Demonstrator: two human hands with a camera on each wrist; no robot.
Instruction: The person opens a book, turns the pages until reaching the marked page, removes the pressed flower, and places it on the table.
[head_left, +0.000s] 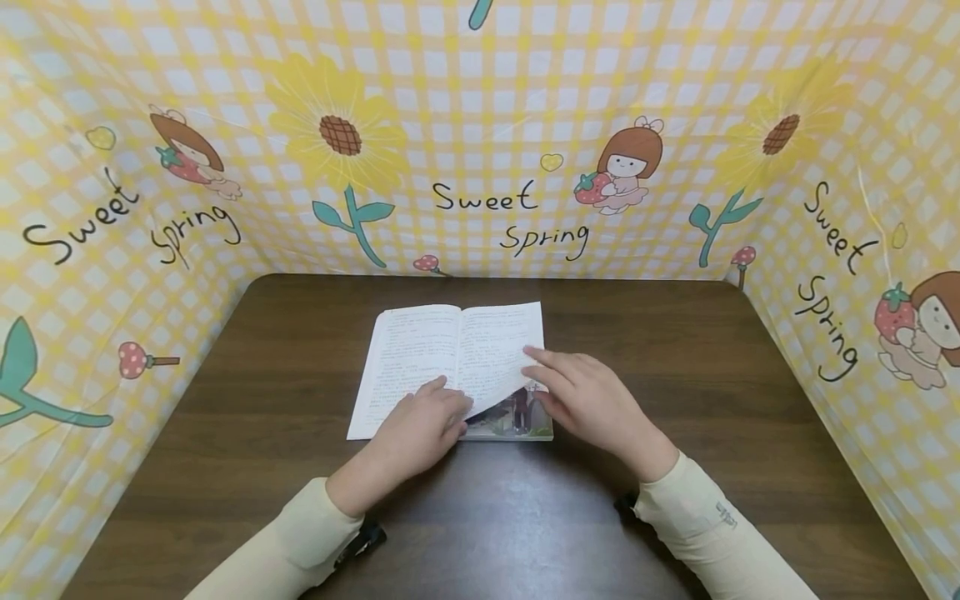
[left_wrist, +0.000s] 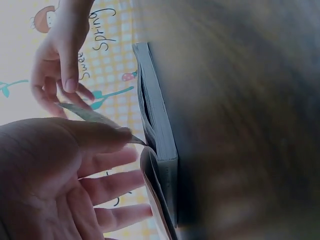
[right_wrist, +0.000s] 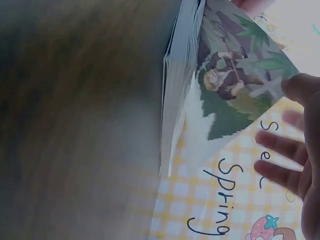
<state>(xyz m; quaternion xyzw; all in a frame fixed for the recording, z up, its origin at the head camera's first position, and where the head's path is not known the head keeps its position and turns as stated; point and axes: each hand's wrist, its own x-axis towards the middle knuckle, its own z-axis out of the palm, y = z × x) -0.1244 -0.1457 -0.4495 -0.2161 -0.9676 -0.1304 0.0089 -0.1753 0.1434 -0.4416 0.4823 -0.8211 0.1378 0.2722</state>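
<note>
An open book (head_left: 420, 342) lies on the table, with printed text on its upper pages. Its right-hand page (right_wrist: 240, 75) is raised at the near corner, and a coloured illustration shows on the underside. My right hand (head_left: 592, 400) pinches this page at its outer edge, thumb below and fingers above. In the right wrist view the thumb (right_wrist: 295, 87) touches the illustrated side. My left hand (head_left: 420, 429) rests over the lower middle of the book, fingers extended. In the left wrist view its thumb (left_wrist: 117, 137) touches the raised page near the fold.
The book stands on a dark brown wooden table (head_left: 300, 375). A yellow checked cloth (head_left: 480, 108) with printed flowers and lettering surrounds the table at the back and both sides. A dark band (head_left: 360, 540) is at the left wrist.
</note>
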